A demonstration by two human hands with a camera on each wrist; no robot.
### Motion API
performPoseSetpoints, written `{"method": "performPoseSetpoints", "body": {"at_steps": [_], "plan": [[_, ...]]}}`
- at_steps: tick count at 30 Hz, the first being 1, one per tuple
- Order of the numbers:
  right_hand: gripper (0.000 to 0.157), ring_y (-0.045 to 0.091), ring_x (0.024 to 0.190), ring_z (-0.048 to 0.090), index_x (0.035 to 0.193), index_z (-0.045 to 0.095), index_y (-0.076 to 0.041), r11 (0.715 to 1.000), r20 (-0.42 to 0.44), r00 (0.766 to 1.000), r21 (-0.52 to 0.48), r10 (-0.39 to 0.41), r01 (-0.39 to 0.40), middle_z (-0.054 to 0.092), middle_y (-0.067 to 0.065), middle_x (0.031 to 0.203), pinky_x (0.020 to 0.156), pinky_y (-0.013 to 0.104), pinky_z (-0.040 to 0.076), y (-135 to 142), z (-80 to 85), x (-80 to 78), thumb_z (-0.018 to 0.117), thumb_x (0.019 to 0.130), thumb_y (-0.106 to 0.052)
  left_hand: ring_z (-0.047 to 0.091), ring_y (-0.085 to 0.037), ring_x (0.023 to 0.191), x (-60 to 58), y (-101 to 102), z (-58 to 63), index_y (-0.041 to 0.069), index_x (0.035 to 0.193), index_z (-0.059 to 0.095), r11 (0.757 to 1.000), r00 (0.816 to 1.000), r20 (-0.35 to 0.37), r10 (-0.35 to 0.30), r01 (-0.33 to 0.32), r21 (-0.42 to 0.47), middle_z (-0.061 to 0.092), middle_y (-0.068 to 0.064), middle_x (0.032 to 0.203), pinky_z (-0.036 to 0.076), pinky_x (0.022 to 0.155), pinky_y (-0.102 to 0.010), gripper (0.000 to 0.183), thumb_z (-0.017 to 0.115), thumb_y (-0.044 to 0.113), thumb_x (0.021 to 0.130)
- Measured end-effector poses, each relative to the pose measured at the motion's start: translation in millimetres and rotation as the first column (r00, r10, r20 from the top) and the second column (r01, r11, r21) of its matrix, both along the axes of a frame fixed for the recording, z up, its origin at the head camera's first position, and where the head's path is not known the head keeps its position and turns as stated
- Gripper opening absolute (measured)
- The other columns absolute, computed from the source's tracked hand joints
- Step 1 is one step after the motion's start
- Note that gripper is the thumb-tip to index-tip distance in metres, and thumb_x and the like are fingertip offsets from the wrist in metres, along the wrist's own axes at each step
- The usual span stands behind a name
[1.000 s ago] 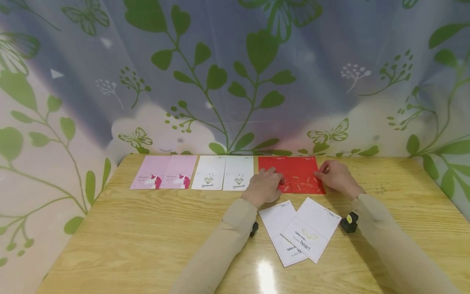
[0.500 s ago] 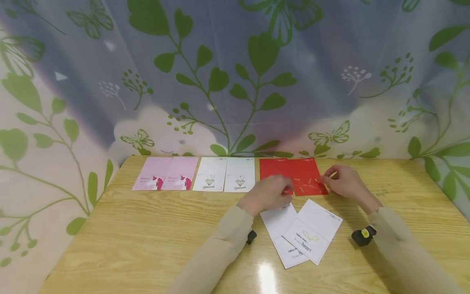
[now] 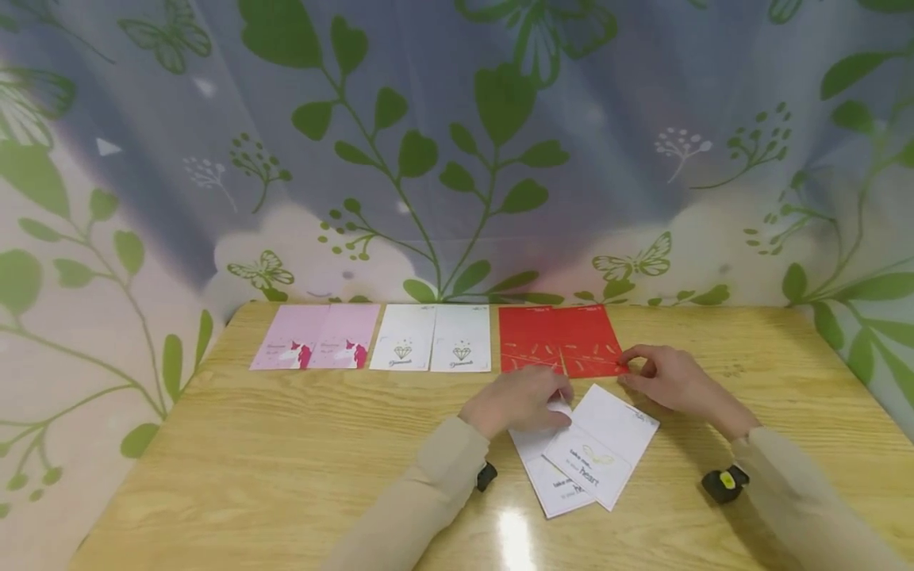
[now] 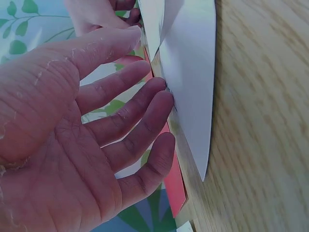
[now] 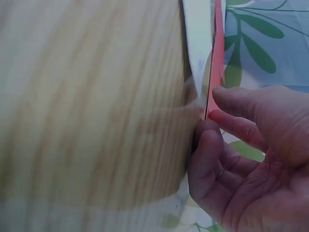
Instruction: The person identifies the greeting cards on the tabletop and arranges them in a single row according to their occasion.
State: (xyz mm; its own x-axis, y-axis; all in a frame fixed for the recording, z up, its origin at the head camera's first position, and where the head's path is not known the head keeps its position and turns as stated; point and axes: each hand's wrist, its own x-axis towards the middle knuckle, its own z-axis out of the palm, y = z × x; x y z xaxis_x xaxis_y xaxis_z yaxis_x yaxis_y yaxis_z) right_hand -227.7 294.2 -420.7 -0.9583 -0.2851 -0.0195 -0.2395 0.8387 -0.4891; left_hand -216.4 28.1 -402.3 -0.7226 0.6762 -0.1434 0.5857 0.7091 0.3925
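Note:
My left hand [image 3: 516, 400] reaches over the upper part of the left white card [image 3: 557, 492], printed "heart". In the left wrist view its fingers [image 4: 140, 121] are spread and loosely bent beside the white card [image 4: 190, 82]; no grip shows. Overlapping it is the right white card [image 3: 607, 452] with gold wings. My right hand [image 3: 671, 385] touches the lower right corner of the right red card [image 3: 589, 341]. In the right wrist view thumb and forefinger stand apart at the red edge [image 5: 217, 63], other fingers curled. The left red card [image 3: 527, 333] lies beside it.
Two white diamond cards [image 3: 403, 337] lie side by side left of the red pair. Two pink unicorn cards [image 3: 314, 337] lie farther left. All stand in a row along the wooden table's [image 3: 300, 452] back edge, before a leafy curtain [image 3: 400, 159].
Both hands have drawn nearer: the left from the red cards to the white card, the right down along the red edge to the corner. The right red card tilted, then straightened beside the left one.

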Motion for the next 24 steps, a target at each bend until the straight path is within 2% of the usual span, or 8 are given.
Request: {"method": "performPoseSetpoints", "body": {"at_steps": [6, 17, 24], "plan": [[0.021, 0.015, 0.058, 0.048, 0.109, 0.068, -0.007, 1.000, -0.007, 1.000, 0.017, -0.024, 0.024, 0.060, 0.000, 0.069, 0.056, 0.029, 0.037, -1.0, -3.5, -3.9, 0.071, 0.094, -0.021, 0.052, -0.006, 0.094, 0.8, -0.4, -0.6, 0.020, 0.124, 0.071, 1.000, 1.000, -0.002, -0.004, 0.004, -0.009, 0.066, 0.008, 0.111, 0.045, 0.083, -0.020, 0.032, 0.073, 0.031, 0.094], [0.022, 0.016, 0.060, 0.048, 0.108, 0.067, -0.007, 0.998, 0.011, 0.998, 0.004, -0.062, 0.062, 0.059, 0.001, 0.070, 0.056, 0.030, 0.036, -4.6, -5.6, -5.3, 0.072, 0.093, -0.022, 0.050, -0.006, 0.094, 1.9, -0.3, -2.9, 0.022, 0.122, 0.070, 1.000, 1.000, -0.018, 0.003, -0.003, -0.016, 0.063, 0.008, 0.108, 0.044, 0.081, -0.020, 0.030, 0.072, 0.031, 0.094], [0.020, 0.016, 0.060, 0.048, 0.107, 0.067, -0.008, 0.999, 0.012, 0.999, -0.003, -0.050, 0.050, 0.059, 0.001, 0.069, 0.056, 0.029, 0.036, -4.6, -4.3, -4.1, 0.072, 0.093, -0.021, 0.050, -0.005, 0.092, 4.2, 0.4, -2.0, 0.022, 0.121, 0.071, 1.000, 1.000, -0.025, 0.007, -0.008, -0.022, 0.064, 0.007, 0.109, 0.044, 0.079, -0.020, 0.029, 0.073, 0.031, 0.093]]}}
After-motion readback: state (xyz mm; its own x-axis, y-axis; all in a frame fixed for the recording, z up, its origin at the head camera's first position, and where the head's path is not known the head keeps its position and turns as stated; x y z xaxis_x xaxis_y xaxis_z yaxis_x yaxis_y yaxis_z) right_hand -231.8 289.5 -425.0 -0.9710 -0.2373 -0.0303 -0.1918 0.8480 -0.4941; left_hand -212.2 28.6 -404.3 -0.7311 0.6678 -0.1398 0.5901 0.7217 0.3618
